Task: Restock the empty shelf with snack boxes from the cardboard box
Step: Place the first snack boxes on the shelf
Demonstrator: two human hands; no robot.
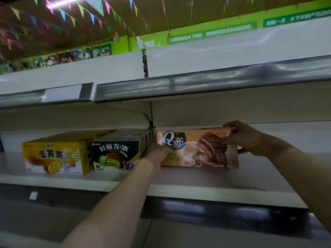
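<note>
**Both hands on a tan snack box at the middle shelf**

Two bare forearms reach up from the bottom of the frame toward the shelf (pixel 179 183) that crosses the centre. The left arm rises in a long diagonal from the lower left. Its hand (pixel 157 153) meets the left end of the tan snack box (pixel 200 149), and its fingers curl onto that end, over part of the printed front. The right arm comes in from the right edge, bent slightly at the wrist. The right hand (pixel 241 138) clasps the box's upper right corner, with fingers hooked over the top edge and the thumb pressed on the front face. Both hands thus grip the same box, one at each end.

The box stands on its long edge just right of centre, front facing the camera and slightly tilted. Its lower edge is down at the shelf board, but it is not clear if its weight is fully on it.

To its left, close to the left hand, stands a dark green snack box (pixel 114 154). A yellow snack box (pixel 52 154) stands against that one's left side. Both sit on the same shelf, turned a little off square.

An upper shelf (pixel 197 86) with a grey price rail runs above. Coloured bunting (pixel 62 13) hangs from the ceiling in the upper left.
</note>
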